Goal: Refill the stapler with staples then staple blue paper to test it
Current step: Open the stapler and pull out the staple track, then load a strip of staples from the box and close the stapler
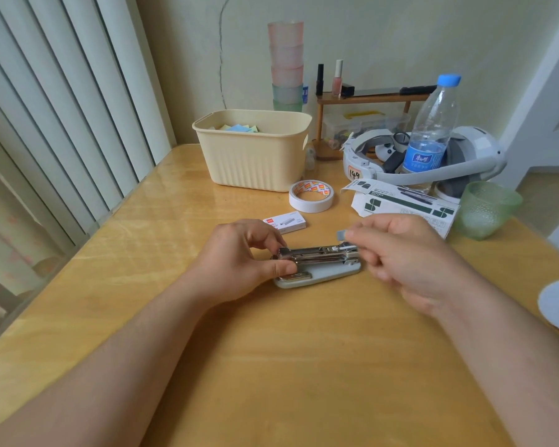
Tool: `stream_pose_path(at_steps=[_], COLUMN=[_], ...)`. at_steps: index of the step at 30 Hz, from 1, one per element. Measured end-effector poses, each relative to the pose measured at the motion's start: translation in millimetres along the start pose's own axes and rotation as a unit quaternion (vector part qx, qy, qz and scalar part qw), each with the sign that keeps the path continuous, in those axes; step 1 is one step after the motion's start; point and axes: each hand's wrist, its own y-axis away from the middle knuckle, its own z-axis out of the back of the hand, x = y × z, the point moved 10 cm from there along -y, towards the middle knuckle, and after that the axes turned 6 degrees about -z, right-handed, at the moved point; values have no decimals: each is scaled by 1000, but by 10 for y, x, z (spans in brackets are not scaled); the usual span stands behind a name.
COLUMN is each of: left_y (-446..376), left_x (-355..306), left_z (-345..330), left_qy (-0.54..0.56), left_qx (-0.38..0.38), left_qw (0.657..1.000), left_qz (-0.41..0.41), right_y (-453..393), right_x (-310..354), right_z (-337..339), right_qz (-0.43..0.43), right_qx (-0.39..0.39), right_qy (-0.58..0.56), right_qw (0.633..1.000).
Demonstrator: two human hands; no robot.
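Observation:
A grey-green stapler lies on the wooden table, its metal staple channel exposed. My left hand pinches the stapler's left end between thumb and fingers. My right hand is at the right end, fingers curled around what looks like the stapler's cover; its grip is blurred. A small white and red staple box lies just behind my left hand. Blue and other coloured paper sheets sit inside the cream basket at the back.
A tape roll and a white and green carton lie behind the stapler. A water bottle, a white headset, a green glass, stacked cups and a small shelf crowd the back right. Blinds hang at left.

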Motion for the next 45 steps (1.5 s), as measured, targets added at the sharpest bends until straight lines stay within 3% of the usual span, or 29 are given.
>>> stream_pose_path(at_steps=[3,6,12,22,27,30,33,36,38,42,45], left_y=[4,16,34,50,59,63,58,42,7,-131,-269], left_x=[112,204,262,277,305,343,430,602,677,735,691], left_z=[-3,-37,-59,-92,-118,-155,-77,11,-27,-92,-28], left_qy=[12,24,33,16,28,102,166,197,202,129,-44], left_qx=[24,45,47,58,69,76,15,-74,-80,-54,-34], left_qw=[999,997,995,995,994,987,974,954,944,955,972], left_qz=[25,52,77,75,79,95,150,216,249,262,227], right_y=[-84,-182,-267,-368,-364,-344,-222,-119,-131,-267,-274], right_x=[100,1,-342,-449,-400,-289,32,326,434,447,373], right_z=[529,995,1164,1008,1042,1124,982,415,59,-171,-183], right_qz=[41,-1,-121,-110,-75,-49,40,129,175,204,216], right_qx=[-106,-150,-103,-95,-107,-141,-185,-129,-85,-93,-132], right_qy=[110,164,241,288,315,310,297,327,370,424,430], right_qw=[988,975,957,947,940,939,936,927,909,878,866])
